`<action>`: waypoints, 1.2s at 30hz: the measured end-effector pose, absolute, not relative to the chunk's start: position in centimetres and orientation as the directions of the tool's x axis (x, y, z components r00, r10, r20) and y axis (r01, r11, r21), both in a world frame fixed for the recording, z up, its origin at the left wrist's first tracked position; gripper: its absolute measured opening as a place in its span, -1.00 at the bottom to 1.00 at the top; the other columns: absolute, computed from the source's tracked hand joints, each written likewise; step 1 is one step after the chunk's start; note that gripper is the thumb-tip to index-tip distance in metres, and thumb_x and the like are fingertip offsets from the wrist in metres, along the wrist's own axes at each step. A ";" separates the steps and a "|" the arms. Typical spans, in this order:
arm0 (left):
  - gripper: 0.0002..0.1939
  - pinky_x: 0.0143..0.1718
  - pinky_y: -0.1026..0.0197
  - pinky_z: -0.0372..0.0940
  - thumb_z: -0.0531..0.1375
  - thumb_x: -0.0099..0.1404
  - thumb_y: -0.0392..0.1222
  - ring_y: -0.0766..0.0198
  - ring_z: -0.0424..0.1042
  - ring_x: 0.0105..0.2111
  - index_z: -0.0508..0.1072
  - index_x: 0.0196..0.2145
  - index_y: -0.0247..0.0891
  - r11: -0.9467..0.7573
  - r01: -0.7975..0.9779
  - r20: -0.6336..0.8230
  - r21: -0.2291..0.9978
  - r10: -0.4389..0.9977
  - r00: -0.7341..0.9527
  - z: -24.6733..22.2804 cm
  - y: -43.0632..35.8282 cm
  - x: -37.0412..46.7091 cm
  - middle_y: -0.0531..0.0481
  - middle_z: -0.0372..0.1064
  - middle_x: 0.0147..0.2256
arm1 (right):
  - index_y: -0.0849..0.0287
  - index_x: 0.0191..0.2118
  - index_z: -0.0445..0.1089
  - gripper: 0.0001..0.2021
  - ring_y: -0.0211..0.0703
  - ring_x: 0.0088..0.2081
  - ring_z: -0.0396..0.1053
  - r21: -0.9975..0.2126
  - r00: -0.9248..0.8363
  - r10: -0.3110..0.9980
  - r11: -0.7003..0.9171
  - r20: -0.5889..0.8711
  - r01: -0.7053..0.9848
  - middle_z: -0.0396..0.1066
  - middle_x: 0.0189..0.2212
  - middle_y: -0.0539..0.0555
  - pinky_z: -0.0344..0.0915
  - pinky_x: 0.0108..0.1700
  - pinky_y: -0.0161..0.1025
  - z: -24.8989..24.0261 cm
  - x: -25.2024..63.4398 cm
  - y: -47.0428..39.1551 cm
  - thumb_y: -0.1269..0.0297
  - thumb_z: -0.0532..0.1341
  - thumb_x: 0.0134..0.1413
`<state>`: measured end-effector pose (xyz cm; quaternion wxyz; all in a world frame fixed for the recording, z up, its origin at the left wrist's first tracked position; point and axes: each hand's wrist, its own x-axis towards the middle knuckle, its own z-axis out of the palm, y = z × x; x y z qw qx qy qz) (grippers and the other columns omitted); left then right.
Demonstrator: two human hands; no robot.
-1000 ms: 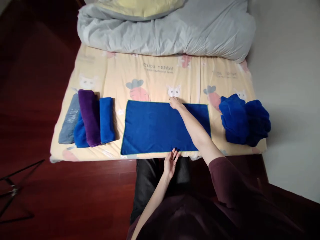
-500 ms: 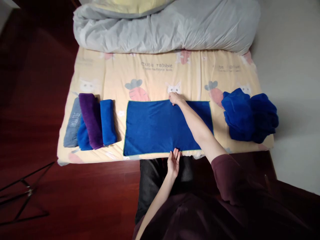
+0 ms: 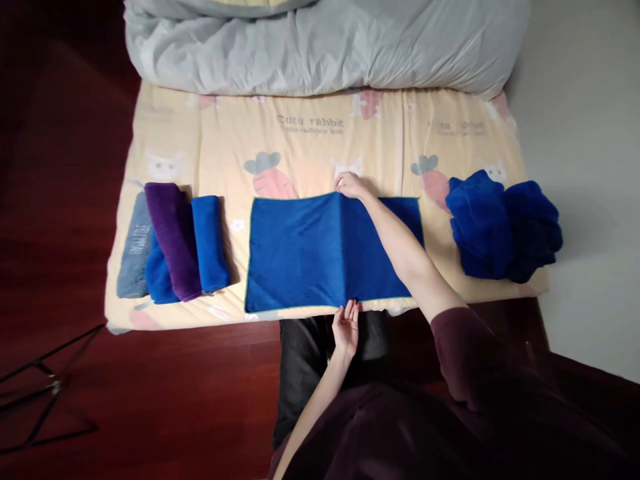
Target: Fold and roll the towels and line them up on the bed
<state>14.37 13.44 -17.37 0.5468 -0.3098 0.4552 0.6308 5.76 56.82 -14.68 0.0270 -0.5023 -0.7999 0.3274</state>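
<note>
A blue towel with a green edge (image 3: 295,253) lies spread near the front of the bed, with a raised crease across its middle. My right hand (image 3: 349,185) pinches the middle of its far edge, its forearm crossing over the towel's right part. At the near edge, my left hand (image 3: 346,327) faces palm up, fingertips closed on the towel at the lower end of the crease. To the left lie a folded purple towel (image 3: 173,240), a folded blue towel (image 3: 211,243) and a grey towel (image 3: 134,250). A crumpled blue pile (image 3: 503,227) sits at the right.
A bunched grey quilt (image 3: 325,50) lies across the back of the bed, whose patterned sheet (image 3: 310,150) shows between it and the towels. A black metal stand (image 3: 53,383) is on the floor at lower left. A pale wall is at the right.
Between my two hands the middle of the towel has risen into a crease; before, it lay nearly flat. The camera view has shifted slightly.
</note>
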 end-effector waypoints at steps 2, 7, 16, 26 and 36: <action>-0.84 0.29 -0.01 0.43 0.17 0.45 -0.27 0.07 0.53 0.20 0.46 -0.32 -0.25 0.039 -0.964 -0.886 0.262 0.407 -0.225 -17.5 13.3 14.4 -0.28 0.59 0.00 | 0.24 -0.10 0.60 -0.82 -0.13 -0.06 0.49 -0.577 -0.494 0.825 0.270 -0.274 0.771 0.54 -0.23 0.05 0.40 0.14 -0.19 -14.8 5.8 56.7 0.44 0.32 0.18; -0.88 0.29 -0.01 0.43 0.24 0.42 -0.25 0.06 0.54 0.18 0.48 -0.33 -0.25 0.038 -0.961 -0.874 0.273 0.427 -0.231 -17.3 13.1 14.4 -0.25 0.62 -0.06 | 0.23 -0.13 0.59 -0.84 -0.16 -0.12 0.49 -0.642 -0.486 0.834 0.226 -0.261 0.733 0.57 -0.21 0.05 0.40 0.09 -0.21 -14.4 6.1 56.2 0.43 0.33 0.15; -0.86 0.17 0.10 0.45 0.43 0.26 -0.22 0.18 0.65 -0.13 0.57 -0.36 -0.30 0.046 -0.898 -0.760 0.438 0.552 -0.343 -13.7 10.0 12.1 -0.13 0.64 -0.25 | 0.26 -0.14 0.54 -0.83 -0.15 -0.19 0.51 -0.812 -0.522 0.844 0.214 -0.126 0.542 0.55 -0.30 0.03 0.41 0.02 -0.23 -7.1 7.1 54.6 0.35 0.32 0.14; -0.43 -0.33 0.23 0.23 0.45 0.08 0.34 0.30 0.29 -0.42 0.49 -0.48 -0.26 0.110 -0.162 -0.195 0.981 0.602 -0.774 -4.9 8.6 1.7 0.06 0.30 -0.50 | 0.20 -0.24 0.43 -0.71 -0.15 -0.24 0.51 -0.956 -0.483 0.873 0.194 0.066 0.220 0.54 -0.36 0.04 0.43 -0.03 -0.19 6.6 13.9 49.7 0.13 0.45 0.08; -0.41 -0.40 0.27 0.17 0.43 0.04 0.37 0.34 0.24 -0.45 0.47 -0.38 -0.25 -0.159 0.203 0.258 0.966 0.597 -0.760 11.5 14.5 -10.6 0.06 0.29 -0.45 | 0.17 -0.27 0.52 -0.53 -0.19 -0.24 0.54 -0.980 -0.284 0.945 0.122 0.163 -0.157 0.58 -0.35 0.03 0.46 -0.14 -0.25 16.0 24.3 41.5 -0.04 0.62 -0.17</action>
